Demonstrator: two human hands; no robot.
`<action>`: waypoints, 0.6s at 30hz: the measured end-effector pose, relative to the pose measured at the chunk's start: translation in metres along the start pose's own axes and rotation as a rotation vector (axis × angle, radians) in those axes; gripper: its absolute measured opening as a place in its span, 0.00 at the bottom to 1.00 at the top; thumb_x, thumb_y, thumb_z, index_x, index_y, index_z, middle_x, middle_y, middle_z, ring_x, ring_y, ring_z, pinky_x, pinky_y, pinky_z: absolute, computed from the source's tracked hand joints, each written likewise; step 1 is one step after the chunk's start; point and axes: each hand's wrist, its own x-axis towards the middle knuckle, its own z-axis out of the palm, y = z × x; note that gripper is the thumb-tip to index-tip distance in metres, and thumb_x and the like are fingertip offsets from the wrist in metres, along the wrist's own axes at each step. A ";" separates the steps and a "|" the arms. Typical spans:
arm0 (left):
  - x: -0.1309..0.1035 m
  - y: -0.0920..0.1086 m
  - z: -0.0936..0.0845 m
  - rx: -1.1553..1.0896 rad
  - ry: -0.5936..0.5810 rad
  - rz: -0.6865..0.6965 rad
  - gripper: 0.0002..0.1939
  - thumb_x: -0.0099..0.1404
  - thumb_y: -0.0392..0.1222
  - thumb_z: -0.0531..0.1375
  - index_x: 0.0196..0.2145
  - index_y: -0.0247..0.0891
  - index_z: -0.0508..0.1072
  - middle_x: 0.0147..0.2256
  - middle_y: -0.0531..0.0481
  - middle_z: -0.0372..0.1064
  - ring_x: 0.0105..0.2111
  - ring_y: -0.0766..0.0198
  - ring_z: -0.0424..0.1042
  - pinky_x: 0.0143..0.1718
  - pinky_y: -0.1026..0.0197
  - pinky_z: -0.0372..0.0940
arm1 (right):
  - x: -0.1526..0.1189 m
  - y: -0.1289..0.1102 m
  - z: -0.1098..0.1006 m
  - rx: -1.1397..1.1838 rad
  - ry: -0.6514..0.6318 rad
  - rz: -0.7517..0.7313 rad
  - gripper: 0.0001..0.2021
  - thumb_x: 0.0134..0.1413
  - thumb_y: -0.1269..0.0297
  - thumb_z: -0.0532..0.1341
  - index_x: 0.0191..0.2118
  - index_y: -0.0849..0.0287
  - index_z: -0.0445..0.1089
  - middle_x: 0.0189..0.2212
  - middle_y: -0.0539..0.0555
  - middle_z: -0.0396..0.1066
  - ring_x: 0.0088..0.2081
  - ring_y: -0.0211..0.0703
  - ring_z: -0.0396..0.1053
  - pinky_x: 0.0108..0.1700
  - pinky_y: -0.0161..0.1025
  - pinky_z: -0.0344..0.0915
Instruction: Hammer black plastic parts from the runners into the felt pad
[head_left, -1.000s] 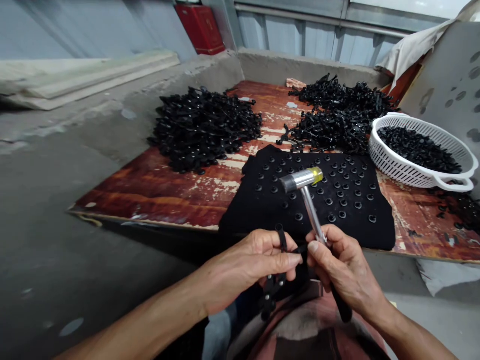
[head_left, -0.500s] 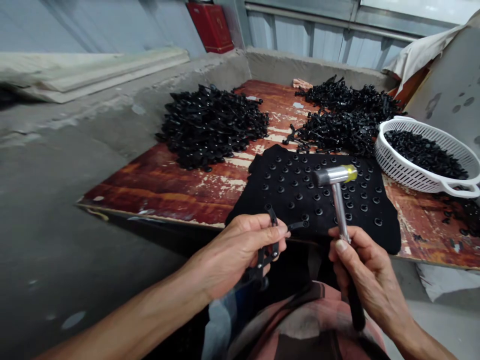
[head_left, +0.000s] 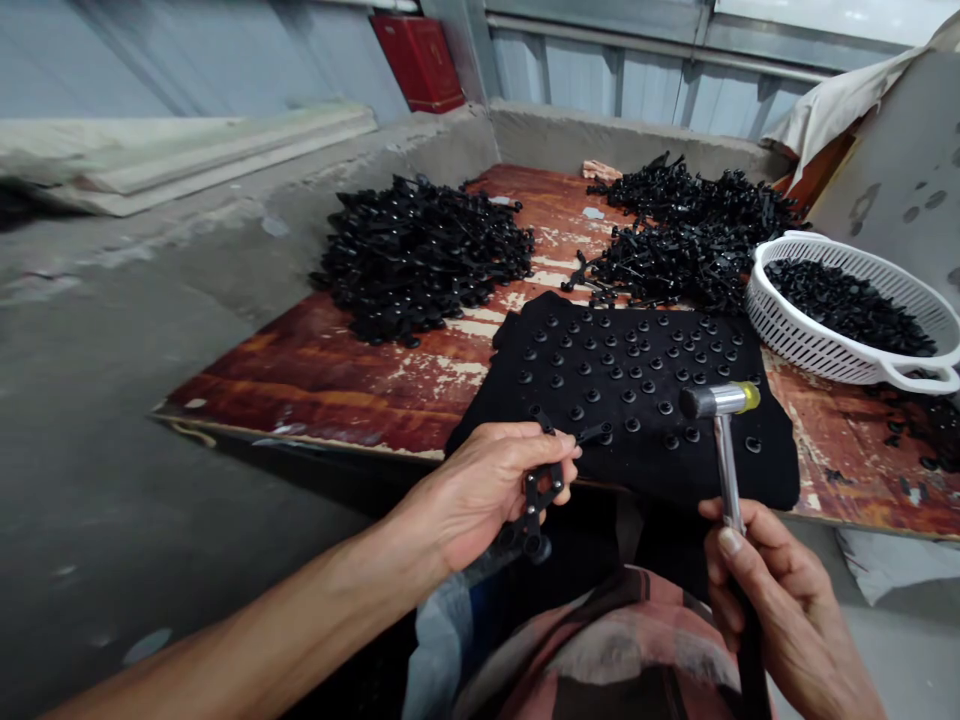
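Note:
Between the thumb and fingers of my left hand [head_left: 499, 480] is a black jointed linkage [head_left: 533, 515] with small silver rivets; one arm of it sticks out over the near edge of a black cloth pad [head_left: 720, 475]. My fingers cover its middle. Rows of small round black pieces [head_left: 632, 425] stand on the pad. My right hand [head_left: 780, 590] is wrapped round the dark handle of a small hammer [head_left: 724, 430]. Its head, one end dark and the other yellow, is held up over the pad's right part, apart from the linkage.
A big heap of black parts [head_left: 427, 255] lies at the table's left, another heap [head_left: 690, 240] at the back right. At right a white plastic basket [head_left: 825, 355] holds small black pieces. The worn red-brown table [head_left: 337, 390] borders a concrete ledge [head_left: 225, 240].
My right hand has moved right and down with the hammer. The linkage hangs a little differently below my left hand, which stays closed on it in nearly the same place.

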 end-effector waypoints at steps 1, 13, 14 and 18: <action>0.000 0.000 0.000 -0.007 -0.003 -0.007 0.10 0.47 0.41 0.65 0.17 0.33 0.70 0.18 0.51 0.67 0.17 0.69 0.64 0.15 0.68 0.55 | 0.000 0.000 -0.001 -0.004 -0.002 0.003 0.17 0.60 0.51 0.62 0.49 0.56 0.67 0.21 0.44 0.61 0.18 0.30 0.56 0.20 0.29 0.54; 0.002 0.001 0.000 -0.009 0.019 -0.041 0.09 0.47 0.40 0.65 0.17 0.33 0.70 0.18 0.51 0.66 0.17 0.69 0.63 0.13 0.69 0.55 | 0.000 0.003 0.001 -0.013 0.000 0.027 0.17 0.59 0.50 0.62 0.47 0.57 0.68 0.20 0.44 0.60 0.18 0.30 0.54 0.19 0.28 0.54; 0.001 0.001 0.000 -0.010 0.018 -0.041 0.09 0.47 0.40 0.65 0.17 0.33 0.70 0.18 0.51 0.66 0.17 0.69 0.64 0.13 0.69 0.55 | 0.000 0.004 0.001 -0.010 -0.006 0.029 0.17 0.59 0.50 0.62 0.47 0.57 0.68 0.20 0.44 0.59 0.18 0.30 0.54 0.19 0.28 0.54; 0.002 0.000 -0.001 0.002 0.009 -0.037 0.09 0.48 0.40 0.64 0.17 0.33 0.70 0.18 0.51 0.66 0.16 0.69 0.63 0.13 0.69 0.55 | 0.000 0.005 0.001 0.001 -0.025 0.029 0.17 0.59 0.50 0.62 0.46 0.56 0.69 0.20 0.43 0.59 0.18 0.30 0.54 0.19 0.28 0.53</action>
